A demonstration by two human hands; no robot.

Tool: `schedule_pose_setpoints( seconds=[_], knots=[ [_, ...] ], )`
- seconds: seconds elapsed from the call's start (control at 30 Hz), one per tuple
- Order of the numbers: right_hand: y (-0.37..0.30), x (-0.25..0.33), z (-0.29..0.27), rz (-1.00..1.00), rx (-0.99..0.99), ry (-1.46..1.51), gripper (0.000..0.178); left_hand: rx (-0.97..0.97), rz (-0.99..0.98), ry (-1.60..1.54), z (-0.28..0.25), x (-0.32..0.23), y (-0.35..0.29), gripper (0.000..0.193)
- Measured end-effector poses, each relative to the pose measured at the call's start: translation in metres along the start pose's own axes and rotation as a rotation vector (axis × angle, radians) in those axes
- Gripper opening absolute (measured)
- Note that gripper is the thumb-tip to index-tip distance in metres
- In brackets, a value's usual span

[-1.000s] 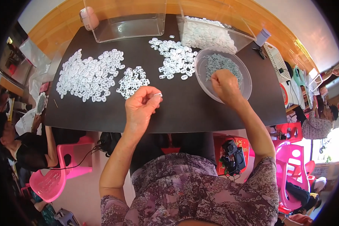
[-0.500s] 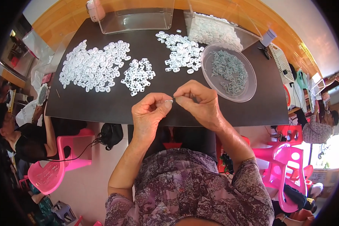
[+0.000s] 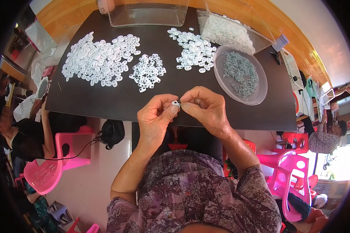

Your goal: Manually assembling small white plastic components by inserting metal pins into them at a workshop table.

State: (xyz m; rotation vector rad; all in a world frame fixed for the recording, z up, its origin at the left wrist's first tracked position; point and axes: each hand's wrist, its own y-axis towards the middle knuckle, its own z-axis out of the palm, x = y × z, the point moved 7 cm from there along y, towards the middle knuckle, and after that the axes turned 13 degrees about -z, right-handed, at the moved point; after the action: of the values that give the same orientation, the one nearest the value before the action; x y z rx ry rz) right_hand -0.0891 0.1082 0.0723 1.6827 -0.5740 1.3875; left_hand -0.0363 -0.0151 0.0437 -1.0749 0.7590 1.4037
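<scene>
Near the table's front edge, my left hand pinches a small white plastic piece with a hole between thumb and forefinger. My right hand is closed right beside it, thumb and forefinger pressed together at the piece's right side. Whatever is in that pinch is too small and hidden to make out. Beyond my hands lie a small heap of white two-lobed pieces, a wide heap of white oval pieces to the left, and another white heap to the right.
A round clear tray holds many small grey-green screw-like parts. Behind it, a tilted clear bin holds white pieces; another clear bin stands at the back. Pliers lie far right. Pink chairs and other people flank the table.
The white piece has turned in my left fingers, so its hole now shows. My hands stay close together. The whole view has shifted slightly.
</scene>
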Motion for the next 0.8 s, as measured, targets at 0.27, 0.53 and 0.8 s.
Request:
schedule_pose_setpoints(
  seconds=[0.27,0.53,0.8],
  knots=[
    [-0.0004,-0.0030,0.0049,0.026,0.024,-0.033,0.013,-0.054,0.077,0.120,-0.0049,-0.0048,-0.0046,0.012],
    [-0.0010,-0.0051,0.0056,0.043,0.016,-0.079,0.012,-0.105,0.122,0.251,-0.0074,-0.0093,-0.0072,0.010],
    [-0.0011,-0.0068,0.0077,0.042,0.025,-0.119,0.011,-0.128,0.173,0.312,-0.0100,-0.0092,-0.0084,0.008]
  ],
)
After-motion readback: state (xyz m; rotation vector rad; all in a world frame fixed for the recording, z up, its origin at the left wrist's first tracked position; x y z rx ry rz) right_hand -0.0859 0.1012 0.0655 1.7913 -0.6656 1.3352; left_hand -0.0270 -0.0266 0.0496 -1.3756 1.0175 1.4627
